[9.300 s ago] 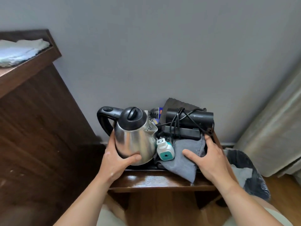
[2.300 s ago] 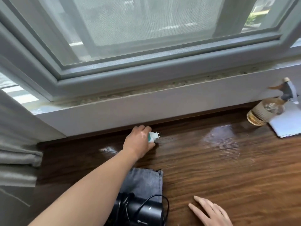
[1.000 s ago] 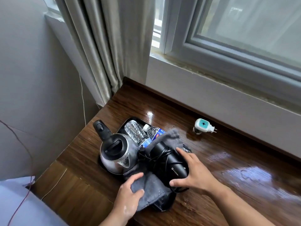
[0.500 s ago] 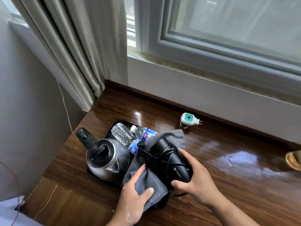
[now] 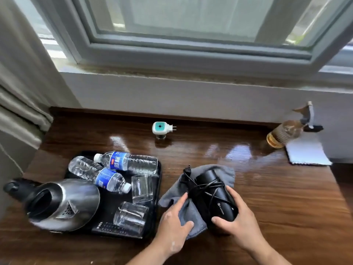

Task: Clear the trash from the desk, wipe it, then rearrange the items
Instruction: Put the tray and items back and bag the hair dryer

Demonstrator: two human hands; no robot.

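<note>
Evidently rearranging: right hand (image 5: 242, 226) grips the hair dryer (image 5: 221, 207), left hand (image 5: 172, 224) lies flat on the grey cloth (image 5: 227, 174) beneath it. Next, probably, both need tidy placing

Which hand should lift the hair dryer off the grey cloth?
Right. The right hand grips the hair dryer; the left hand rests on the grey cloth, probably better for pulling it free.

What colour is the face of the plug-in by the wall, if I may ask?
Teal, on the white plug-in, in the head view.
</note>
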